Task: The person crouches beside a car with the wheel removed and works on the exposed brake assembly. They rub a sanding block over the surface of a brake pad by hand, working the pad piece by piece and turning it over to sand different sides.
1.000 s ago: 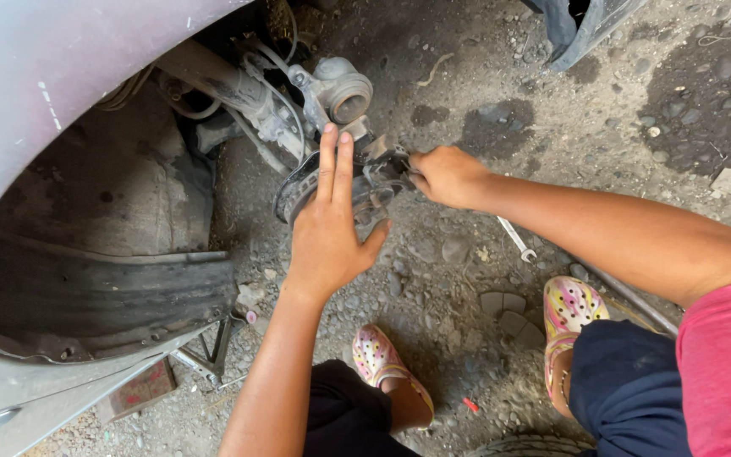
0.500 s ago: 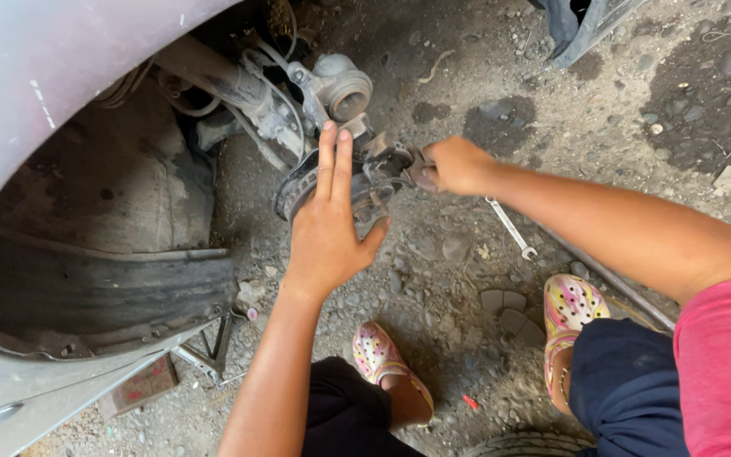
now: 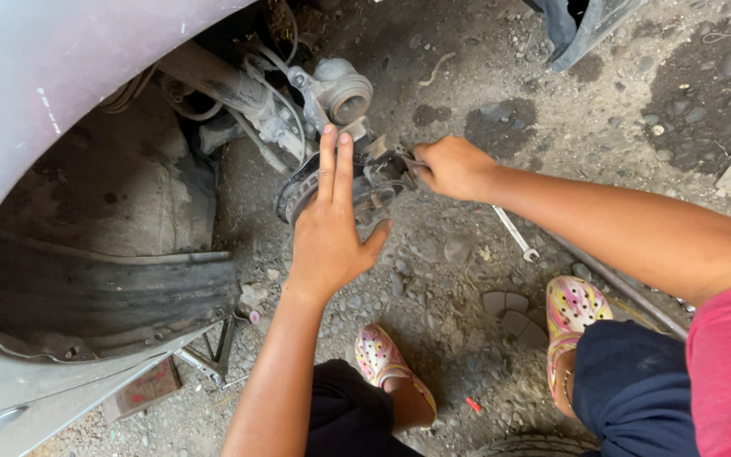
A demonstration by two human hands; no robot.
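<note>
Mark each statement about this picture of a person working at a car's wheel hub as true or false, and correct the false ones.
1. The left hand lies flat with fingers extended against the brake assembly. True.
2. The right hand rests open on the ground. False: it is closed around a part at the brake assembly.
3. A wrench lies on the gravel under the right forearm. True.
4. A wheel is mounted on the hub. False: the wheel arch stands empty, hub bare.

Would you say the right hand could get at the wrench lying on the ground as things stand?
Probably yes. The wrench lies in the open on the gravel just below the right hand, with nothing over it, though that hand is closed on a tool at the brake.
</note>
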